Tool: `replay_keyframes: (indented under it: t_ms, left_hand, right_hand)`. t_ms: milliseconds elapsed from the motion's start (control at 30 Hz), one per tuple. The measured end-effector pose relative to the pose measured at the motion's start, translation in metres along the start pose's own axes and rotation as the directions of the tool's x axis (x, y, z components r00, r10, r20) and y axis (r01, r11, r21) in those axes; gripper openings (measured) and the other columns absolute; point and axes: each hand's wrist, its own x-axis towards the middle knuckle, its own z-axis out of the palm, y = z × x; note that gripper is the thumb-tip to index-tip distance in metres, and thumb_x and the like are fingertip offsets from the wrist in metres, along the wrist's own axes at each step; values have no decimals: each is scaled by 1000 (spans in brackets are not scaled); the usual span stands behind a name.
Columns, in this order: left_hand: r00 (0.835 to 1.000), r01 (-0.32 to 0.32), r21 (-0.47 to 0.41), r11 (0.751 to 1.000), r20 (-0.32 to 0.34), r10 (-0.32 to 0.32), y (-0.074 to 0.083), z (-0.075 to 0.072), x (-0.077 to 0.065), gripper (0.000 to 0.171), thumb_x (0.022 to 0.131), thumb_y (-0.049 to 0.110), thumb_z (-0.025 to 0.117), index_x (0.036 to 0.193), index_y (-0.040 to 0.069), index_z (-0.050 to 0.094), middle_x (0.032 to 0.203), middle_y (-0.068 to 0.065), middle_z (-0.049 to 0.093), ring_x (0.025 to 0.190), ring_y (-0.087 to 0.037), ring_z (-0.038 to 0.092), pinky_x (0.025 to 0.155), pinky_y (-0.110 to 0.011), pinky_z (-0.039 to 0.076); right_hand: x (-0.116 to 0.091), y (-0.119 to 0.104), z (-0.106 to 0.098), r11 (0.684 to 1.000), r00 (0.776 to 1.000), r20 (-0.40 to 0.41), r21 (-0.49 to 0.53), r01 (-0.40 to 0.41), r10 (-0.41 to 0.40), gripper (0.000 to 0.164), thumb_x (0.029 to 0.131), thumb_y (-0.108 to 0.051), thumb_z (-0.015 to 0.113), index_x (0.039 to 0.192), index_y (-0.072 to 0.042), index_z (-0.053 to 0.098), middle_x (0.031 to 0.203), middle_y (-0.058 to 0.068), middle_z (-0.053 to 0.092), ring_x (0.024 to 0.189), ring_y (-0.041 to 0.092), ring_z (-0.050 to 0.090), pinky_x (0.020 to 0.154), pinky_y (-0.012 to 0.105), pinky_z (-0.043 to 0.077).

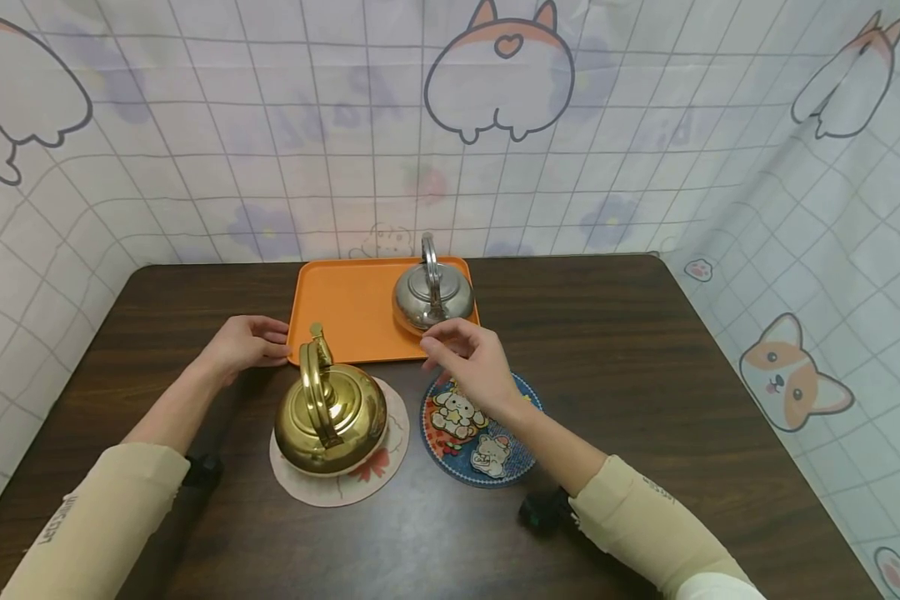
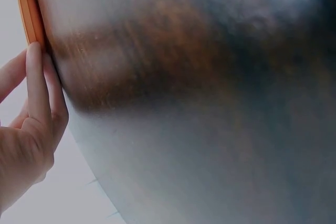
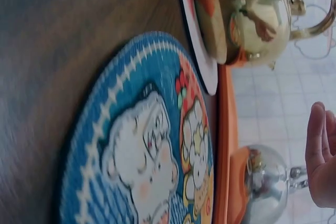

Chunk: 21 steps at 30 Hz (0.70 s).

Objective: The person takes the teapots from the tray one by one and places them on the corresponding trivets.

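Note:
My left hand (image 1: 246, 343) touches the left edge of an orange tray (image 1: 341, 312) near its front corner; the left wrist view shows straight fingers (image 2: 38, 80) against the rim. On the tray's right side stands a silver kettle (image 1: 453, 293) with its handle upright. My right hand (image 1: 476, 367), holding nothing, is just in front of that kettle, its fingers loosely bent by the tray's front edge. A gold kettle (image 1: 356, 412) stands in front of the tray, between my arms. Beneath my right hand and forearm is a round blue mat (image 1: 450, 465) with cartoon animals.
The gold kettle sits on a round pale mat (image 1: 397, 433) with a red flower. All of this is on a dark wooden table (image 1: 607, 333). Behind and beside it hangs a white grid-patterned cloth (image 1: 330, 125) with cartoon dogs.

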Motion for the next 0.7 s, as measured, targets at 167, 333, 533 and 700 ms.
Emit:
replay_keyframes:
  t_ms: [167, 333, 533, 700]
  left_hand:
    - [1000, -4, 8, 1000, 17, 4, -2, -1, 1, 50, 91, -5, 60, 136, -13, 40, 124, -32, 48, 92, -23, 65, 84, -37, 56]
    - [999, -17, -7, 1000, 49, 18, -3, -4, 3, 51, 91, -5, 61, 135, -15, 37, 123, -32, 47, 90, -21, 65, 84, -36, 56]
    - [996, -2, -34, 999, 86, 5, -2, -7, 7, 54, 90, -7, 61, 136, -17, 34, 122, -32, 46, 86, -17, 64, 85, -36, 56]
    - [995, 20, -40, 999, 101, -15, -2, -9, 10, 54, 90, -7, 61, 136, -17, 33, 121, -31, 46, 85, -17, 64, 85, -36, 56]
  right_hand:
    - [7, 4, -9, 1000, 1000, -17, -31, 4, -4, 18, 95, -7, 61, 108, 5, 62, 97, 23, 63, 81, 39, 61, 59, 51, 58]
    - [14, 10, -15, 998, 998, -59, -51, 25, -28, 22, 94, -5, 62, 111, 8, 59, 102, 21, 60, 82, 33, 60, 58, 50, 57]
    - [22, 16, -23, 999, 995, -98, -38, 22, -25, 31, 92, -4, 63, 116, 13, 53, 114, 29, 52, 81, 37, 58, 56, 37, 58]
    - [28, 20, -28, 1000, 994, -105, -31, -1, -2, 37, 90, -4, 66, 120, 12, 50, 117, 32, 48, 84, 45, 57, 57, 32, 58]
